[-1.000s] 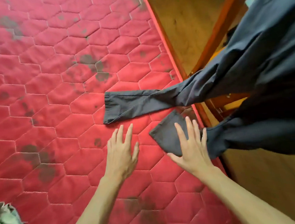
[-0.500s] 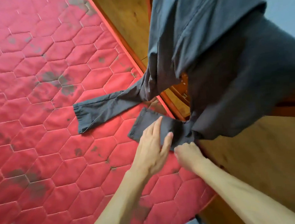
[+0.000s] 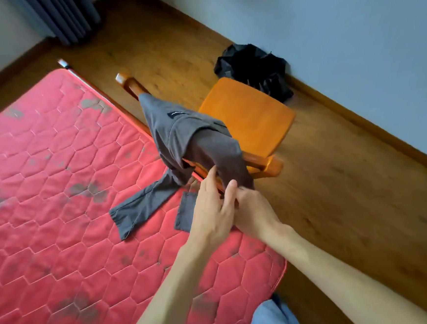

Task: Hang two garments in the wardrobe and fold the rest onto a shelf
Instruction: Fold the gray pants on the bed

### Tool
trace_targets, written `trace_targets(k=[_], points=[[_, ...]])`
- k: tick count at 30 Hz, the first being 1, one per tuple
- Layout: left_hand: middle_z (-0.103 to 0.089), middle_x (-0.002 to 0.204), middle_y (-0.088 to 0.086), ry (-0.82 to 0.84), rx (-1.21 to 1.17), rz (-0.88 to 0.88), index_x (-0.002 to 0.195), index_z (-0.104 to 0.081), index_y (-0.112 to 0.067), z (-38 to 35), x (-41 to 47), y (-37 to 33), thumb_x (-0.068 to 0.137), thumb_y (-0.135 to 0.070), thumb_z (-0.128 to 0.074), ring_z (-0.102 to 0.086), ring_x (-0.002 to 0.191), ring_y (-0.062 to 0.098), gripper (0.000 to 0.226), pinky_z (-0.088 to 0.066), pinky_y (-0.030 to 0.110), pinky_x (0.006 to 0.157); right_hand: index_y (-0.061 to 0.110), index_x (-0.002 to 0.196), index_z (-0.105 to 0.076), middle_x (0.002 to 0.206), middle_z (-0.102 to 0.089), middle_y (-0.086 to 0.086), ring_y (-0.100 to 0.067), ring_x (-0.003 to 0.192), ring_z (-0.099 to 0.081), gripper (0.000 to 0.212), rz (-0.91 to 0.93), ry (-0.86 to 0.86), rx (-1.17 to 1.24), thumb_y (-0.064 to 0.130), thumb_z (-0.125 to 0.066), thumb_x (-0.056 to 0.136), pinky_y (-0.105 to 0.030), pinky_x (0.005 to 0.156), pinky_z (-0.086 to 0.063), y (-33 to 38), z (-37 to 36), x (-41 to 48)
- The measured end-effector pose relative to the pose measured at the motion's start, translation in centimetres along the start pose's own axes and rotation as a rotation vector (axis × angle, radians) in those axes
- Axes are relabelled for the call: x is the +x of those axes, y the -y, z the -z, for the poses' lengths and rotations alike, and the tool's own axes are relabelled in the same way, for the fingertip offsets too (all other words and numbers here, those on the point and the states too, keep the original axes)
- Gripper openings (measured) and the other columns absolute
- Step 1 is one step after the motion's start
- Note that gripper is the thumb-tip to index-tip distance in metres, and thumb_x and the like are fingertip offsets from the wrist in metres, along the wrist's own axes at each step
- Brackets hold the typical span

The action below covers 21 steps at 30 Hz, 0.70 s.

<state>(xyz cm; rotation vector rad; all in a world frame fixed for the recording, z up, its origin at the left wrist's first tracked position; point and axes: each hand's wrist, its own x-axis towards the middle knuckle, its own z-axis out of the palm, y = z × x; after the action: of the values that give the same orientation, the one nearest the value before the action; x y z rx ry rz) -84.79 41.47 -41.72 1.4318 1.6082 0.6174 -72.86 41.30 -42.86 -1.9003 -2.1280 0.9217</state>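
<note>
**Both hands at the grey trousers by the chair**

I have my left hand [image 3: 212,208] lying with fingers extended over one trouser leg, its fingertips up against the hanging cloth; whether it pinches anything I cannot tell. My right hand [image 3: 253,209] sits just beside it, touching it, fingers curled under at the fabric's lower edge; its hold is hidden from me. The grey trousers [image 3: 179,133] drape over the back of the orange wooden chair [image 3: 252,112], both legs trailing down onto the red quilted mattress [image 3: 55,174]. Further out, a black crumpled cloth [image 3: 253,66] lies on the wooden floor [image 3: 337,190] against the wall.
</note>
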Motion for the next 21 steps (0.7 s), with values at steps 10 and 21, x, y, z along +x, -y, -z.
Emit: trace_targets(k=[10, 21], points=[[-0.035, 0.153, 0.028, -0.063, -0.481, 0.427, 0.143, -0.039, -0.007, 3.4, 5.2, -4.7, 0.053, -0.095, -0.062, -0.037, 0.14, 0.047, 0.128, -0.032, 0.065, 0.114, 0.014, 0.137, -0.035, 0.123, -0.064, -0.015, -0.03, 0.112, -0.062, 0.069, -0.236, -0.193, 0.524, 0.052, -0.061, 0.085, -0.037, 0.088, -0.051, 2.1, 2.2, -1.4], [-0.073, 0.105, 0.016, 0.083, -0.756, 0.419, 0.117, -0.072, -0.006, 8.5, 2.0, -6.9, 0.074, -0.038, -0.087, -0.069, 0.092, 0.031, 0.056, -0.055, 0.041, 0.086, 0.027, 0.115, -0.068, 0.089, -0.07, -0.009, -0.024, 0.076, -0.064, 0.036, 0.18, -0.055, 0.902, 0.006, -0.057, 0.088, -0.045, 0.072, -0.051, 7.5, 4.1, -4.8]])
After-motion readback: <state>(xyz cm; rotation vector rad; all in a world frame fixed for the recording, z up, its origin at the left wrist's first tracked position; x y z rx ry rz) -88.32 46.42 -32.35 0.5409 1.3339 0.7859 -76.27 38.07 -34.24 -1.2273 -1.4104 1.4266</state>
